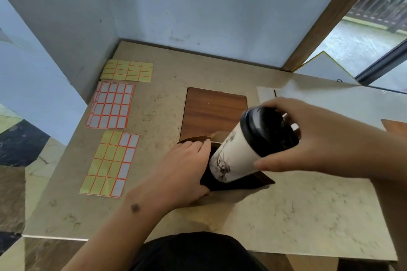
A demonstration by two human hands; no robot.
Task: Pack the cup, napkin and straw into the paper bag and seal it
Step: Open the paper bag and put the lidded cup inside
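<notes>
Closest to you, your dark-clothed lap sits at the near edge of the beige marbled table (pixel 286 215), with both bare forearms reaching out over it. Your left hand (pixel 182 167) lies flat against the left side of the brown paper bag (pixel 263 179), fingers curled over its rim and pressing it to hold the mouth wide; much of the bag is hidden under that hand and behind the cup. Your right hand (pixel 308 138) wraps around the top of the cup (pixel 233 154), fingers spread over its black lid and thumb along the white wall, so the cup is firmly gripped. The cup is tilted, lid toward your right and bottom end down inside the bag's dark opening, its white side printed with an ink-like pattern. To your left on the table lie three sheets of labels: the nearest sticker sheet (pixel 110 164) mixes yellow and white labels, the white label sheet (pixel 111 105) with red borders lies beyond it, and the yellow label sheet (pixel 127 70) is farthest, near the wall corner. Just behind the bag, a dark wooden board (pixel 213 105) lies flat. Farther right, a white sheet (pixel 266 94) with a thin dark stick on it peeks past your right hand; I cannot tell whether these are the napkin and straw. A pale blue wall (pixel 198 6) closes the back.
</notes>
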